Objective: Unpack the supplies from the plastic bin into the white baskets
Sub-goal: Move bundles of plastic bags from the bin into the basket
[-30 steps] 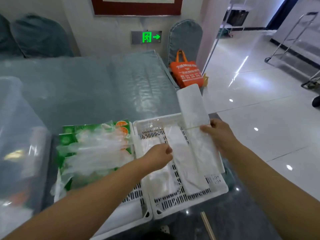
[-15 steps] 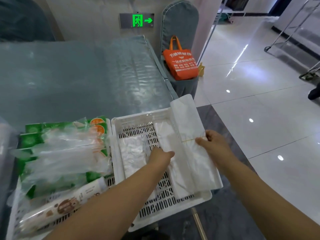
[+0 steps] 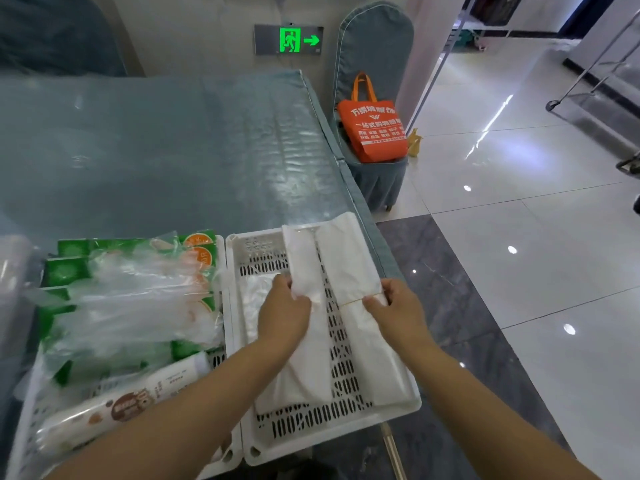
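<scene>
Two white slotted baskets stand side by side on the table. In the right basket lie two long white bag bundles. My left hand grips the left bundle at its middle. My right hand grips the right bundle, which is tied with a rubber band and lies along the basket's right side. A clear plastic packet lies under my left hand. The left basket holds green packs, clear plastic sleeves and a wrapped roll. The plastic bin shows blurred at the far left.
The table has a glossy blue-grey cover and ends just right of the right basket. A covered chair with an orange tote bag stands behind it. Shiny floor tiles lie to the right. A wooden stick pokes out below the basket.
My right hand has lowered the banded bundle into the right side of the basket. My left hand has slid up and taken hold of the other bundle. The view has tilted down.
</scene>
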`<state>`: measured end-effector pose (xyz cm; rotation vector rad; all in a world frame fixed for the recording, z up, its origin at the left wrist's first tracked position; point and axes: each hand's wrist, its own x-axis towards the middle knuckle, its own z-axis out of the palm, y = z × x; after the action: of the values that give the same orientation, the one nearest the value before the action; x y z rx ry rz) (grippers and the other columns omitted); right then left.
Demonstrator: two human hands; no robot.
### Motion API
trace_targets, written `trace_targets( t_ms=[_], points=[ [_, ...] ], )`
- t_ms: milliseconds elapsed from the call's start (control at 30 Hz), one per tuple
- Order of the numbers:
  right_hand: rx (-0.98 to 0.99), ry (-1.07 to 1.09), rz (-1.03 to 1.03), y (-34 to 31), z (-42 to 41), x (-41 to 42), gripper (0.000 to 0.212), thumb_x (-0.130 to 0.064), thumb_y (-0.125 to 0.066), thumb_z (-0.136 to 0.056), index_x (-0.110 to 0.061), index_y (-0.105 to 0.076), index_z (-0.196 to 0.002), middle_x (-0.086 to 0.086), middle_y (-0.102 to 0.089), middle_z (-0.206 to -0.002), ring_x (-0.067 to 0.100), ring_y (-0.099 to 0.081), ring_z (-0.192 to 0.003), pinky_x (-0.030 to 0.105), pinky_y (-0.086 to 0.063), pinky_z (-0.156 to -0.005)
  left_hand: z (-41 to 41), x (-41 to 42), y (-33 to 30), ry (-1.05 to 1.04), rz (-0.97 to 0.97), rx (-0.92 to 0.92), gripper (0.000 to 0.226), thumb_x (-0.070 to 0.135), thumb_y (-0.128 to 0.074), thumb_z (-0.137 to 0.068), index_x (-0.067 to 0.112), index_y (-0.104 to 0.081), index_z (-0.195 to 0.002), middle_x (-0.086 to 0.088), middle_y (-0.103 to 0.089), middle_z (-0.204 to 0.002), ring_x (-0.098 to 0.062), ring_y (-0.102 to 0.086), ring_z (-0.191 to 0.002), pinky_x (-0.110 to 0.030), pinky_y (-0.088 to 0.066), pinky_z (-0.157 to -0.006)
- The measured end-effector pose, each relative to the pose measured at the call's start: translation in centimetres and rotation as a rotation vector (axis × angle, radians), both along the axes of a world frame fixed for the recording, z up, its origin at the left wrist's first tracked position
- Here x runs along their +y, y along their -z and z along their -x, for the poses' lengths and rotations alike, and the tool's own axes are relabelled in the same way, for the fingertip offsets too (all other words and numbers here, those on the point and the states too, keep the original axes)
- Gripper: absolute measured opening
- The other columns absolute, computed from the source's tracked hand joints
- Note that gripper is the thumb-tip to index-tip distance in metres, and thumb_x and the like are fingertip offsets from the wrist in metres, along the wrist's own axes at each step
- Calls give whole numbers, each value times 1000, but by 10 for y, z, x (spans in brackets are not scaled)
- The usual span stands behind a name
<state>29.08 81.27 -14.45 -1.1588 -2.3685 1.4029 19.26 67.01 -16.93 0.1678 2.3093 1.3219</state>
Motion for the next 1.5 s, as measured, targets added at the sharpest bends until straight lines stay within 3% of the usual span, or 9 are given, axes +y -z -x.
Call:
trace_targets(
  t_ms=[167,333,500,600,733,900,1033,1333,1500],
  points=[
    [-42,-66,-95,29,2,-32,28,-17,-53,-88,-23,-47,-114,-11,-58,-94,-1,-54,-77,13,-37,-60,5,-33,-8,-18,27,72,17,12,-44,-85,24,-42,-97,2,-56,-75,-14,-55,-60,-25,-38,-44],
    [-221,-326,-598,44,-9,-35,54,-3,-47,-89,-11,-29,-139,12,-30,-142,21,-37,-125,24,-34,-103,0,-32,-2,-57,-15,3,11,14,-47,-86,21,-44,-94,0,-57,-76,-14,-54,-57,-24,-38,-44],
    [-394,-658,-831,44,-19,-35,65,-49,-53,-83,-13,-39,-134,9,-43,-136,27,-37,-129,39,-22,-113,-7,-19,1,-38,-23,1,10,17,-49,-85,25,-43,-86,2,-58,-75,-13,-56,-62,-26,-36,-47],
    [-383,-650,-879,37,-19,-31,55,-41,-61,-78,-11,-51,-123,10,-54,-127,27,-49,-120,40,-29,-112,-11,-8,1,-32,-44,-16,10,16,-49,-84,24,-44,-87,5,-58,-77,-10,-56,-65,-25,-35,-48],
    [-97,-407,-860,27,-29,-15,28,-5,-76,-68,-9,-69,-95,10,-69,-101,28,-65,-92,40,-55,-82,-17,15,3,-41,-119,-155,16,15,-52,-84,22,-45,-98,6,-58,-87,-11,-57,-74,-25,-42,-54],
    [-25,-188,-799,19,-47,5,15,-5,-69,-78,-10,-70,-92,7,-69,-93,24,-62,-85,31,-49,-78,-28,46,13,40,-81,-248,26,18,-54,-88,11,-43,-110,-1,-55,-99,-12,-54,-77,-27,-42,-63],
    [-2,-134,-786,16,-46,3,11,-4,-66,-80,-10,-70,-89,6,-68,-89,22,-60,-82,27,-45,-77,-33,42,26,262,149,-15,21,22,-50,-86,12,-43,-102,-3,-55,-92,-19,-56,-78,-34,-47,-64],
    [54,-226,-785,-9,-4,-29,21,-1,-63,-79,-14,-68,-94,3,-70,-91,21,-62,-83,33,-48,-78,-16,-13,1,288,25,35,21,26,-61,-84,22,-47,-99,7,-54,-78,-6,-54,-65,-21,-37,-51],
    [161,-369,-855,-38,48,-79,20,-1,-67,-76,-12,-70,-93,5,-71,-90,23,-64,-79,34,-50,-74,15,-102,-80,307,219,530,17,33,-55,-85,29,-52,-101,12,-60,-88,-9,-55,-71,-26,-38,-56]
  ],
)
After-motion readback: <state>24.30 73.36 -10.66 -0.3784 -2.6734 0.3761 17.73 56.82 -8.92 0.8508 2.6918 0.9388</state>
